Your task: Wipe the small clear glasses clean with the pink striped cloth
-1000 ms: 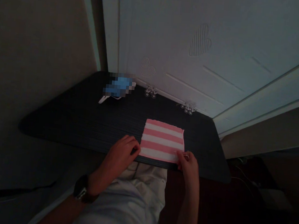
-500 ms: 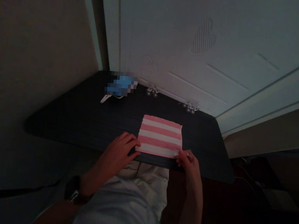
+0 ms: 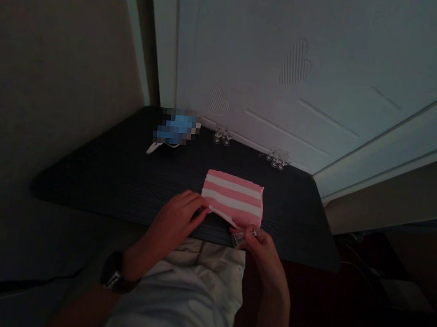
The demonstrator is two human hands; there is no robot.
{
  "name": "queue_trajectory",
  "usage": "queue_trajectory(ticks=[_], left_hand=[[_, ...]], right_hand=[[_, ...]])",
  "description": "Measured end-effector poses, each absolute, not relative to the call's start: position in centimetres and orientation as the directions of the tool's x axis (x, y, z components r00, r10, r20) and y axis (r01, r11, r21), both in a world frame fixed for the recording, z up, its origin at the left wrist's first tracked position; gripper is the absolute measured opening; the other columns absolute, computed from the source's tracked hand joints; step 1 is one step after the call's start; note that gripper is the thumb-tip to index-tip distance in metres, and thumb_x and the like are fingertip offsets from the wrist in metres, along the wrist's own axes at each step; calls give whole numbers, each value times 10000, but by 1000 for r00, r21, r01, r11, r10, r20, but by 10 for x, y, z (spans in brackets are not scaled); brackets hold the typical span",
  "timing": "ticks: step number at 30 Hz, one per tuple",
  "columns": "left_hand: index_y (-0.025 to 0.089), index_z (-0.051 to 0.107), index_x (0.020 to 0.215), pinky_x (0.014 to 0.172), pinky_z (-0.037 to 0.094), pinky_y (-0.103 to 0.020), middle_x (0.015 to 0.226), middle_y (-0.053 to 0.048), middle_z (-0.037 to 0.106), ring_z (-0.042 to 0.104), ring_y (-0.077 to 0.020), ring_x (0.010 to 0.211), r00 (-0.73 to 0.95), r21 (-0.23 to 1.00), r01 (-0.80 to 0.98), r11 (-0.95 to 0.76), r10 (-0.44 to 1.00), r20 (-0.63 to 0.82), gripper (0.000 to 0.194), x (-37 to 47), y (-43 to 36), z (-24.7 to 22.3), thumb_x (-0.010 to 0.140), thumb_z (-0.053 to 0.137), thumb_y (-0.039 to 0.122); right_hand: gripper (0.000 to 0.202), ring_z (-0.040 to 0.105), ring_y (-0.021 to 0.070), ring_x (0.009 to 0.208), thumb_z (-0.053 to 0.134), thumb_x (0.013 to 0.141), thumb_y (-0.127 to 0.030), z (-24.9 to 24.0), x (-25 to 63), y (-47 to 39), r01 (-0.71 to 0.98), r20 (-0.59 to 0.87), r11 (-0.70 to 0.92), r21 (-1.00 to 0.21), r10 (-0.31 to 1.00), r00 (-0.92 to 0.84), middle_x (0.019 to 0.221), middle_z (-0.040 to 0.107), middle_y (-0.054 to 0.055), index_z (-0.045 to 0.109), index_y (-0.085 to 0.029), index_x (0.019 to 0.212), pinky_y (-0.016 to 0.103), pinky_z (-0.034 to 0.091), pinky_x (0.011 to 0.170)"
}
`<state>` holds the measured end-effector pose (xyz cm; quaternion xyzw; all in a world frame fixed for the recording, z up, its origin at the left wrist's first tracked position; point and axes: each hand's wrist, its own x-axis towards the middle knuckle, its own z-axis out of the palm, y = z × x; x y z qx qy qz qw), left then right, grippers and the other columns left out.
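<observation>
A pink-and-white striped cloth (image 3: 234, 195) lies flat on the dark tabletop, its near edge folded up. My left hand (image 3: 184, 212) pinches the near left corner of that cloth between thumb and fingers. In my right hand (image 3: 259, 242) is a small clear plastic piece (image 3: 239, 238), clip-like in shape, held at the near right part of the cloth's edge. Whether its end grips the fabric cannot be made out in the dim light.
Two clusters of small clear pieces with round ends, a left one (image 3: 222, 135) and a right one (image 3: 277, 159), stand at the back of the dark table (image 3: 119, 171). A blurred blue item (image 3: 176, 129) with white edges lies back left. A white door panel (image 3: 257, 60) rises behind.
The cloth's near edge has been folded upward, hiding the nearest white stripe. My right hand has shifted left with the clear piece, while my left hand has moved slightly inward with the corner.
</observation>
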<state>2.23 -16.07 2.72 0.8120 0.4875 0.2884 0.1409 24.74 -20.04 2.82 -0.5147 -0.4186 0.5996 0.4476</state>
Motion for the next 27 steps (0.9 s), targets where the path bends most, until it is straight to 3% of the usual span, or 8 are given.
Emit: queue_trajectory(ticks=[4, 10, 14, 19, 21, 24, 27], left_hand=[[188, 562, 945, 825, 422, -351, 941, -45, 629, 543, -201, 896, 333, 520, 720, -459, 886, 322, 151, 23, -159, 29, 891, 422, 201], [194, 544, 896, 774, 433, -323, 878, -32, 609, 546, -191, 857, 333, 518, 720, -462, 885, 326, 132, 24, -158, 36, 862, 420, 166], [197, 541, 910, 792, 428, -321, 892, -27, 607, 541, -186, 865, 313, 549, 666, -505, 857, 409, 120, 24, -164, 62, 876, 425, 197], [221, 563, 906, 780, 438, -302, 891, -2, 611, 559, -185, 878, 188, 530, 670, -519, 811, 555, 109, 24, -167, 107, 867, 466, 249], [225, 569, 917, 795, 443, -307, 902, 3, 615, 567, -186, 887, 155, 527, 676, -516, 798, 583, 127, 26, -158, 117, 869, 463, 276], [203, 577, 938, 811, 442, -306, 917, -2, 617, 566, -177, 888, 168, 534, 678, -505, 814, 556, 147, 30, -138, 118, 866, 454, 240], [182, 588, 917, 819, 433, -309, 901, -12, 611, 557, -178, 891, 204, 536, 677, -504, 829, 521, 159, 31, -123, 108, 866, 442, 214]], right_hand=[[171, 574, 267, 1119, 655, 748, -334, 26, 249, -207, -147, -207, -209, -967, 978, -32, 1231, 602, 109, 591, -184, 698, 365, 440, 902], [173, 544, 286, 1163, 667, 740, -364, 29, 259, -216, -260, -115, -94, -961, 991, 65, 1231, 608, 108, 597, -209, 706, 427, 359, 995], [240, 491, 312, 1219, 671, 716, -444, 59, 267, -221, -271, -13, 3, -962, 998, 57, 1229, 610, 106, 595, -221, 669, 445, 360, 994], [162, 470, 296, 1243, 694, 697, -349, 105, 268, -212, -135, 159, 169, -976, 984, 86, 1255, 594, 56, 601, -231, 635, 393, 454, 893], [188, 471, 293, 1243, 696, 695, -389, 115, 262, -201, -135, 205, 213, -968, 976, 74, 1226, 613, 53, 609, -232, 640, 404, 452, 910], [235, 508, 291, 1206, 675, 710, -446, 118, 250, -186, -148, 186, 191, -970, 981, 51, 1187, 633, 65, 615, -224, 663, 436, 419, 961], [237, 585, 283, 1107, 671, 712, -449, 102, 244, -185, -192, 78, 78, -978, 997, 6, 1228, 603, 68, 621, -219, 681, 420, 467, 908]])
